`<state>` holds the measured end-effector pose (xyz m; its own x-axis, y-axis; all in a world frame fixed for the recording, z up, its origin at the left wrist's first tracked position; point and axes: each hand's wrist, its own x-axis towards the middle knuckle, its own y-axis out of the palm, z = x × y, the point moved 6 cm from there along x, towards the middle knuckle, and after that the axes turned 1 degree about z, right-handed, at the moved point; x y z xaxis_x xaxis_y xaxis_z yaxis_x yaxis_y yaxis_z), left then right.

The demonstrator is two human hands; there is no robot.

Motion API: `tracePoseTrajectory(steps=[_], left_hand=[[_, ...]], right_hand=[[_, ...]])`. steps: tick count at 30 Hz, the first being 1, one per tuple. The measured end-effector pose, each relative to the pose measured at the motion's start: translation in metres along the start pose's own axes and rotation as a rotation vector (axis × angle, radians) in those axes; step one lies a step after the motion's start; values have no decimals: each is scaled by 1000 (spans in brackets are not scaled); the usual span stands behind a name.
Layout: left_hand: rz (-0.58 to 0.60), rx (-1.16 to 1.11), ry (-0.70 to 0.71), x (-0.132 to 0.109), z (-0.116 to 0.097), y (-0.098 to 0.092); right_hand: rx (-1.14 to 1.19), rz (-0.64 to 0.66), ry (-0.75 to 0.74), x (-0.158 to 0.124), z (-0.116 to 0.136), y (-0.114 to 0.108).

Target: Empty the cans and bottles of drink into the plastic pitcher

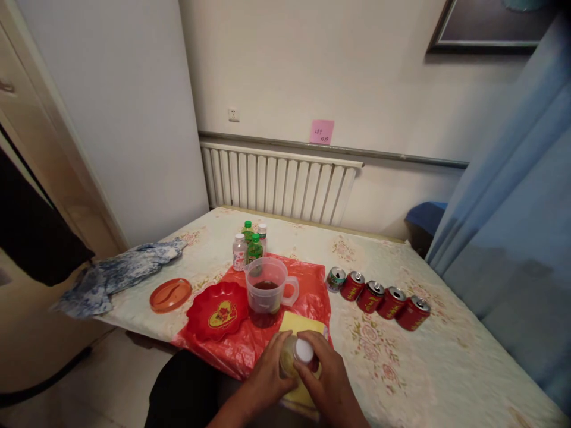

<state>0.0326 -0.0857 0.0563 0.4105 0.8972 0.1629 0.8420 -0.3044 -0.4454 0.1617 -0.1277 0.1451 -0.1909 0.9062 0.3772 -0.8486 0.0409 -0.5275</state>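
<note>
Both hands are closed around a small clear bottle (288, 355) with a white cap (304, 351), low in the middle of the view. My left hand (270, 365) wraps the bottle's left side. The fingers of my right hand (326, 370) curl around the cap end from the right. Beneath them lies a yellow cloth (301, 324), partly hidden by the hands. Just beyond stands a clear plastic measuring jug (263, 279) with dark liquid in it, its handle toward the right. To its left sits a red scalloped plate (203, 321) with a gold heart-shaped print.
A red plastic sheet (312, 279) lies under the jug and plate. Several small bottles (239, 252) with green or white caps stand behind the jug. Several opened cans (371, 297) line up at right. An orange lid (171, 295) and blue-white cloth (129, 270) lie at left.
</note>
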Motion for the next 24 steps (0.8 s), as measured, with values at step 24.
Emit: tracePoseTrajectory(steps=[24], left_hand=[[-88,-42,-113,-11,0,-6]], right_hand=[[452,-256,513,2,-97,13]])
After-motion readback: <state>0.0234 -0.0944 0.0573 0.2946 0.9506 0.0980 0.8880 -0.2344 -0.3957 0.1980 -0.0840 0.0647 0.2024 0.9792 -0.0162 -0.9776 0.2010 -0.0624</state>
